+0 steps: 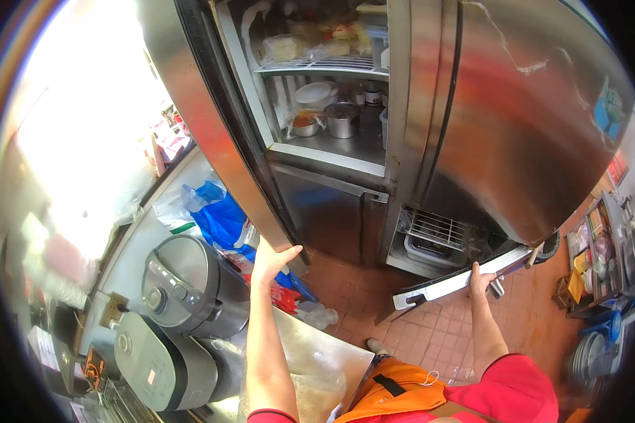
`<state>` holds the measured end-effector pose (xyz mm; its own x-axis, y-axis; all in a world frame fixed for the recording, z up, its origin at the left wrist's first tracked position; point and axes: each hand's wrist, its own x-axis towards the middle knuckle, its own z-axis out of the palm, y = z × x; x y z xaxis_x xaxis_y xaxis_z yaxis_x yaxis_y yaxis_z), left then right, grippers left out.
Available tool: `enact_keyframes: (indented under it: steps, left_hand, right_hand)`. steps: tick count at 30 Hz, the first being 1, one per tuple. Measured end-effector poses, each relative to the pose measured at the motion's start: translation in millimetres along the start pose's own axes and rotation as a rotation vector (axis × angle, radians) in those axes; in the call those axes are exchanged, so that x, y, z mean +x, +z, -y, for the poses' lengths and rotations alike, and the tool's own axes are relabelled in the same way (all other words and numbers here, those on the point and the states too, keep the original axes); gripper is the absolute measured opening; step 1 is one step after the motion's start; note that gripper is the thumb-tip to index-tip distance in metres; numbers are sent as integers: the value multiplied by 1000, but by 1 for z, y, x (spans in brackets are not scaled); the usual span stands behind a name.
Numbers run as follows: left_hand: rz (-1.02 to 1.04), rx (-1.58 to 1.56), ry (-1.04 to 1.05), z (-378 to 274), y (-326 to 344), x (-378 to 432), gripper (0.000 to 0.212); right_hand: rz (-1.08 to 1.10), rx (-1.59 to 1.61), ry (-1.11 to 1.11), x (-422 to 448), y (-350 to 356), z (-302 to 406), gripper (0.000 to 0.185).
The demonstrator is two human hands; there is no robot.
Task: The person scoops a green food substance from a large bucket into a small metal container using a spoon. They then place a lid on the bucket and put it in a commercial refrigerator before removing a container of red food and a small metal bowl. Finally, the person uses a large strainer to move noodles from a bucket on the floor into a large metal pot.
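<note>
My left hand [270,261] grips the lower corner of the open upper-left stainless-steel refrigerator door [227,137], its thumb over the edge. On the upper edge of the partly open lower-right door [444,285] rests my right hand [480,280], thumb raised and fingers partly hidden. Inside the upper-left compartment, bagged food [284,47] sits on a white wire shelf [323,66]. Below it stand a steel pot [342,120] with dark contents, a smaller pot [305,126] and a lidded white tub [313,94]. The lower-right compartment shows a wire rack [436,227] above a plastic container [428,251].
The upper-right door [524,121] and lower-left door [323,222] are closed. At left, a pressure cooker [185,285] and rice cooker [159,359] stand by a metal counter [323,338]. Plastic bags [217,217] lie behind them. A shelving rack [603,254] and stacked plates [590,354] are at right.
</note>
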<state>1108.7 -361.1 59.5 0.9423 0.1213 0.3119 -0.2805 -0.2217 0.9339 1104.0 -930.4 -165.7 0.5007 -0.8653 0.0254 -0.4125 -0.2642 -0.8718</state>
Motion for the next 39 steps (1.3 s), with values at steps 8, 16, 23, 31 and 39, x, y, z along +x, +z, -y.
enact_keyframes:
  steps: [8,16,23,31,39]
  left_hand:
    - [-19,164,-95,13,35,13,56]
    - [-119,290,-323,-14,47,4,39]
    - [-270,115,-408,17,41,-18,32]
    - [-397,220,-426,-16,38,-19,37]
    - [-854,-59,-483,23,52,-54,39]
  right_hand:
    - [97,252,200,32,25,-22,108]
    - [562,426,597,-5,-30,44,109]
    - [971,300,773,19,-46,60,78]
    - [989,322,928,36,-30,92,45]
    - [986,387,995,45,11,89,47]
